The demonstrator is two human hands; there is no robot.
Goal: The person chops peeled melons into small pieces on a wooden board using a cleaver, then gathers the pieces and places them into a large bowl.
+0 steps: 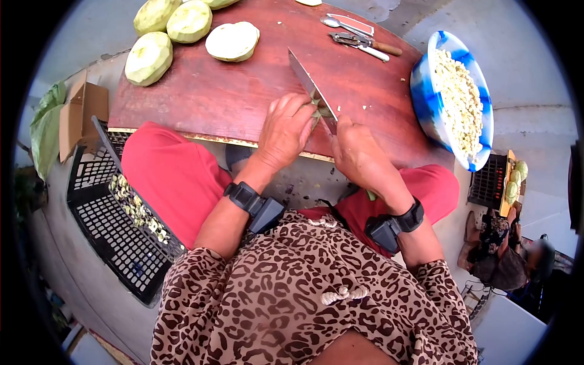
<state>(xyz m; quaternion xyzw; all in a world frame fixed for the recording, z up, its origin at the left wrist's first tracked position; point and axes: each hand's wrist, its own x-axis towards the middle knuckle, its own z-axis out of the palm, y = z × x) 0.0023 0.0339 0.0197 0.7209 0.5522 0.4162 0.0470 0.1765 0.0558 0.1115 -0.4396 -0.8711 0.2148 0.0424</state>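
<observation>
My right hand [358, 149] is closed round the handle of a large knife [305, 78], whose blade points away and to the left over the red table [201, 97]. Under and beside the blade lies a small green piece [317, 115], partly hidden. My left hand [286, 128] rests against this piece with its fingers bent together over it. At the table's far left are several peeled pale green vegetables [149, 58], and a cut one [232, 42] lies right of them with its flat face up.
A blue and white basin [426, 91] of chopped pale pieces stands at the table's right edge. Peelers and a spoon [330, 22] lie at the back right. Black crates [115, 228] are on the floor at left. Another person [502, 261] sits at far right.
</observation>
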